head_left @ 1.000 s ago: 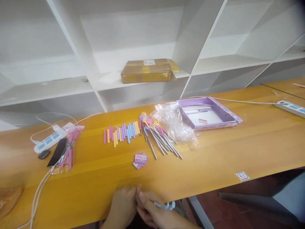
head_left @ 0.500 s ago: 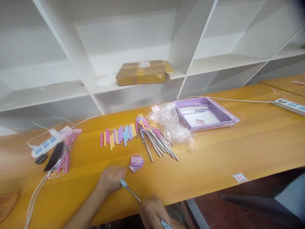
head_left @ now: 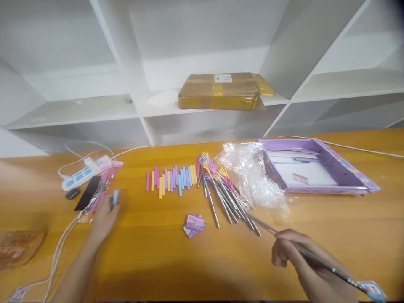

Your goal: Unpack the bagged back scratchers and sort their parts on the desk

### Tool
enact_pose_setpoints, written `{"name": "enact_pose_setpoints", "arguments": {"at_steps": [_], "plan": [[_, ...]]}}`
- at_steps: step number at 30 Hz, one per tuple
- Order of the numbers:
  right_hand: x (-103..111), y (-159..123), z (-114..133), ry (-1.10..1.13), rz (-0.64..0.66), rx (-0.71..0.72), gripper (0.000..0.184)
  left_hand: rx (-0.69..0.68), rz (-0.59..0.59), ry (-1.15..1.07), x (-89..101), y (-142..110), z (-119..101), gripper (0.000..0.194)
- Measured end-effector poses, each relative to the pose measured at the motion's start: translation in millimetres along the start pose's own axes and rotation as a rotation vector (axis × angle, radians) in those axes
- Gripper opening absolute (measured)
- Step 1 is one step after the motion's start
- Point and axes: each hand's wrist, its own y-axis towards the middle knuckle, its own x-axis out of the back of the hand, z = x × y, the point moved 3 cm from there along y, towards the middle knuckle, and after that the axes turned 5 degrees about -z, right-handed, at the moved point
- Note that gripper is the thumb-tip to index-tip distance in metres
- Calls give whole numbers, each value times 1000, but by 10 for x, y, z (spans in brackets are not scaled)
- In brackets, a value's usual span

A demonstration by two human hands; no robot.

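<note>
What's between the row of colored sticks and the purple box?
In the head view, going right from the sticks: the pile of metal rods, then crumpled clear plastic beside the box.

Carton label [head_left: 223, 78], small cards [head_left: 195, 224], print unreadable

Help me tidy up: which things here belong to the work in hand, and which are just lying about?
Likely belonging to the work:
blue stick, in the left hand
metal rod, in the right hand
row of coloured sticks
pile of hand-ended rods

Apparently just lying about:
power strip
cardboard box
small black object
</note>
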Motion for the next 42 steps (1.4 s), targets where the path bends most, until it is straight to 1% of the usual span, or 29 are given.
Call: {"name": "enact_pose_setpoints", "arguments": {"at_steps": [1,2,3,4,6,8,10,12,15,18,22,26,29,32,34,36,37,39,42], "plan": [[21,95,34,-73,-39,33,28,-3,11,-80,-113,62,-49,31],[19,189,62,-169,-38,60,32,-12,18,-138,-228,137,-97,33],[-9,286,78,-300,-7,88,37,-19,17,-169,-341,219,-140,33],[-62,385,79,-463,49,109,41,-23,-9,-182,-445,299,-179,34],[-222,577,33,-820,170,127,45,-40,-91,-186,-630,426,-248,38],[-414,743,-40,-1107,230,113,45,-71,-180,-193,-781,479,-299,44],[-620,864,-100,-1279,247,103,48,-108,-222,-201,-898,462,-325,48],[-814,949,-146,-1353,248,118,51,-148,-221,-211,-975,407,-330,48],[-1031,1056,-242,-1380,233,174,51,-203,-192,-248,-1016,331,-320,44],[-1154,1127,-414,-1360,201,260,46,-207,-150,-275,-1003,313,-300,39],[-1193,1108,-646,-1341,143,346,46,-221,-50,-366,-969,317,-304,25],[-1155,1026,-756,-1355,129,375,44,-236,-15,-457,-934,300,-331,19],[-1115,984,-789,-1329,131,344,44,-229,-9,-468,-940,283,-334,17],[-1077,952,-795,-1263,179,238,42,-215,-28,-454,-966,271,-319,16],[-1041,922,-758,-1214,206,175,47,-210,-48,-419,-963,280,-300,15],[-974,872,-692,-1130,212,111,53,-205,-75,-364,-902,315,-255,13],[-925,836,-654,-1078,206,81,54,-203,-90,-328,-841,341,-218,13],[-796,739,-585,-979,179,38,53,-195,-126,-241,-664,409,-112,15],[-554,546,-544,-865,147,10,48,-152,-175,-84,-353,537,81,23]]}}
